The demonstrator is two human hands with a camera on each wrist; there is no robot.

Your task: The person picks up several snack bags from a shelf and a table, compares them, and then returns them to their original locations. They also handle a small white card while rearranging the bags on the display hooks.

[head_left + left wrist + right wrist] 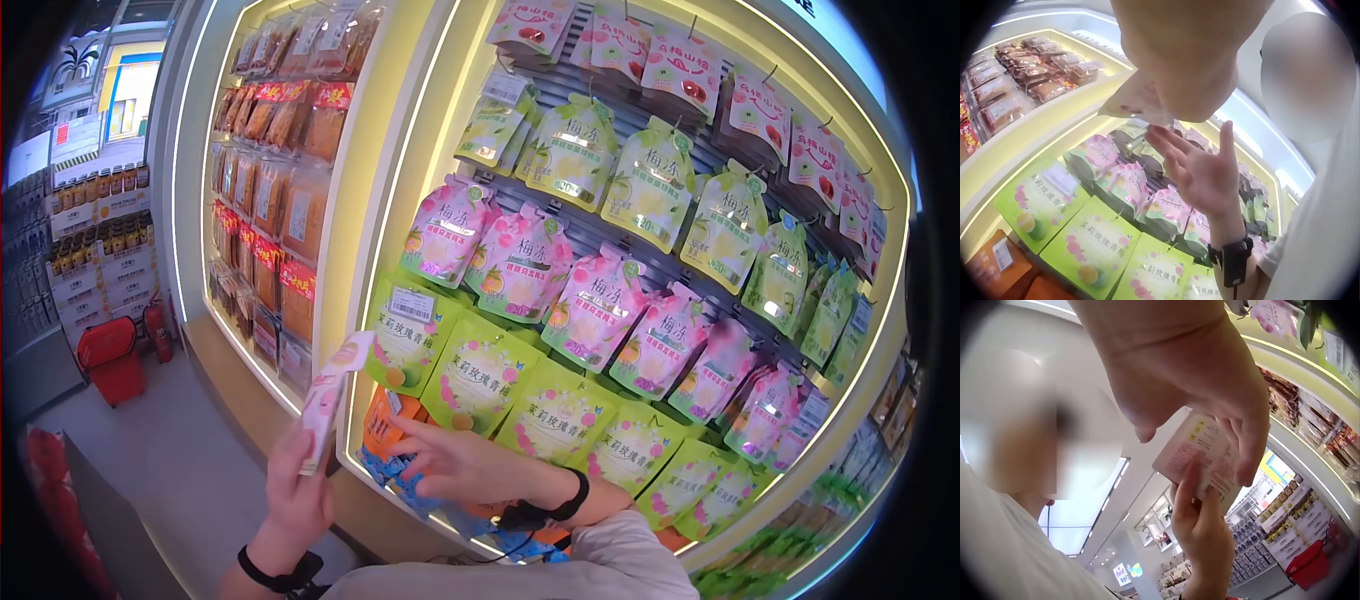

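My left hand (298,492) grips a pink and white snack pouch (335,395) by its lower end, with the pouch seen nearly edge-on in the head view. In the right wrist view the printed side of the pouch (1192,445) shows, and the thumb and fingers of the left hand (1200,534) pinch it. My right hand (470,465) is beside the pouch with its fingers loosely spread and nothing in them. The left wrist view shows the right hand (1204,181) palm out, thumb raised.
Green pouches (480,372) hang in the row nearest my hands, with pink jelly pouches (595,305) above them. Orange packets (382,425) lie low beside the right hand. To the left stand a shelf of brown packaged snacks (300,210) and a red bin (112,360) on the floor.
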